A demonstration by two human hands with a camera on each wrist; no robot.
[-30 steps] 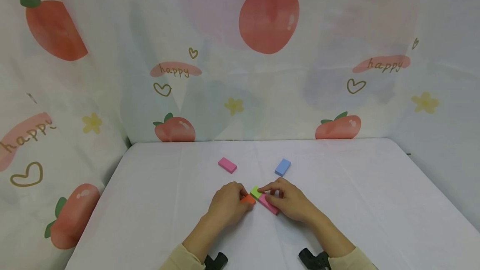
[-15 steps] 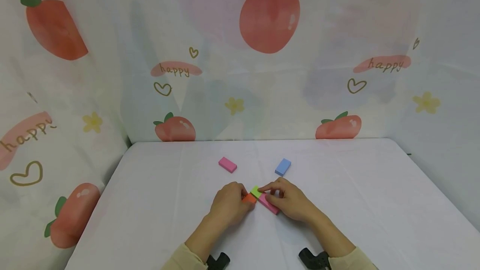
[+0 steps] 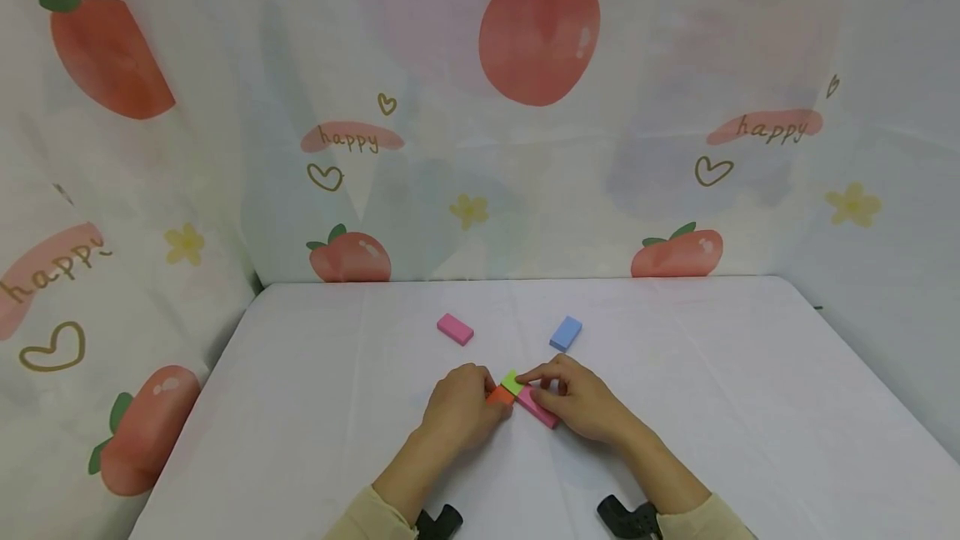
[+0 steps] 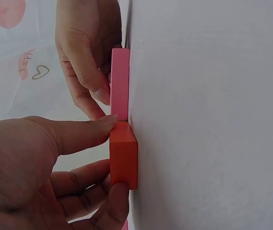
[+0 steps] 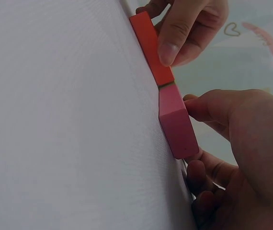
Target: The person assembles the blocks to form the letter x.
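Note:
Between the thumb and fingers of my left hand (image 3: 461, 408) is an orange block (image 3: 502, 395), pinched at its ends in the left wrist view. Its inner end meets a lime-green block (image 3: 511, 382) and a pink block (image 3: 542, 412) lying against each other. My right hand (image 3: 587, 403) grips the pink block, thumb on its near side, while the index fingertip rests on the green block. In the right wrist view the orange block (image 5: 152, 45) and pink block (image 5: 180, 134) sit nearly end to end, with a thin green line at the join.
Farther back on the white-covered table (image 3: 712, 407) lie a second pink block (image 3: 455, 329) to the left and a blue block (image 3: 566, 334) to the right. A fruit-printed cloth (image 3: 465, 148) rises behind the table's back edge.
My left hand has slid the orange block slightly to the right, closing the gap to the green and pink blocks. The right hand has kept its place.

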